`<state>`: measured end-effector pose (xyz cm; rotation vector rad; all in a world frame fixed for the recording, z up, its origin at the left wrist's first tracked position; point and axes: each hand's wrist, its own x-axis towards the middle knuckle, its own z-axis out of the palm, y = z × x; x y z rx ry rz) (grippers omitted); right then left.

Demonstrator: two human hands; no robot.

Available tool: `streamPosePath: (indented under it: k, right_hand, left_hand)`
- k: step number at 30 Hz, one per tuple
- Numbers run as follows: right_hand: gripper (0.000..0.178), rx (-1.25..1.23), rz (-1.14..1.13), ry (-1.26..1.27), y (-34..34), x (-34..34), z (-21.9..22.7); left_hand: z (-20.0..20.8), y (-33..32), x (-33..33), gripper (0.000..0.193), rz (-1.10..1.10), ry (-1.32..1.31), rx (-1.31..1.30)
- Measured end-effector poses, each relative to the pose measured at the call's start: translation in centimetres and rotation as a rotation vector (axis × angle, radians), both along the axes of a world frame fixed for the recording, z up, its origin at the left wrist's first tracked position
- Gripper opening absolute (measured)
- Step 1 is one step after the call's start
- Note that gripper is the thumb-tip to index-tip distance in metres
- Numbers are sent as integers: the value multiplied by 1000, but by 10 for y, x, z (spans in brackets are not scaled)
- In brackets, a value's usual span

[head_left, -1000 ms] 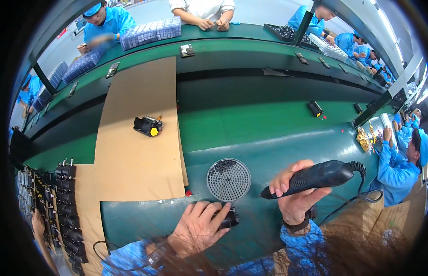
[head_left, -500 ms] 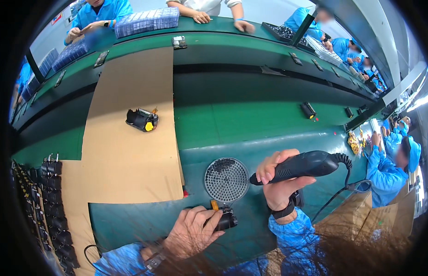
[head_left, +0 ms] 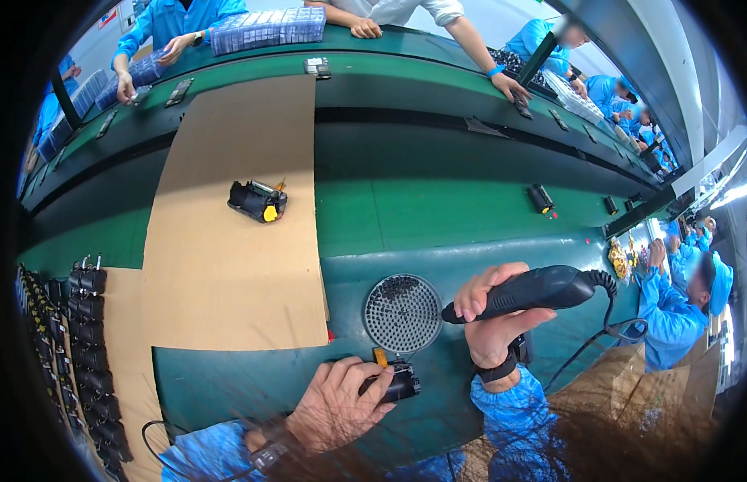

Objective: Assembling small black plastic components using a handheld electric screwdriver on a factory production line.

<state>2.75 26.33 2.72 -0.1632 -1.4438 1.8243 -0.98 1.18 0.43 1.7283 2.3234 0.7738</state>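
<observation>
My right hand is closed around a black electric screwdriver that lies nearly level, its narrow tip pointing left at the rim of a round grey screw tray. The tray is dotted with small holes, and dark screws are heaped at its far edge. Nearer to me, my left hand grips a small black device housing on the green table, with an orange flex cable sticking up from it. The fingers hide the housing's left part.
Cardboard lies to the left, bearing another black housing with a yellow spot. Rows of black housings stand at far left. A coiled cord trails from the screwdriver. Beyond, a conveyor carries circuit boards, with co-workers behind it.
Both my hands keep nearly the same pose, with the view shifted slightly. Across the conveyor, a co-worker's arm has reached right onto a board, and another's hand has lowered at the left.
</observation>
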Motion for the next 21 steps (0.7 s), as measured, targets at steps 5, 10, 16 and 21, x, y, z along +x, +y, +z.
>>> streamPosePath:
  k: [5, 10, 16, 21]
  right_hand:
    - [91, 72, 44, -34, -2, 1, -5]
    - [95, 49, 62, 15, -1, 6, -3]
    - [92, -67, 187, 304, -13, 27, 30]
    - [90, -99, 420, 330, -51, 34, 24]
  left_hand:
    - [2, -2, 0, 57, -4, -10, -2]
    - [3, -4, -6, 60, 30, -76, -20]
    - [-4, -4, -11, 61, 49, -133, 51]
    - [-7, -5, -13, 66, 37, -162, 88]
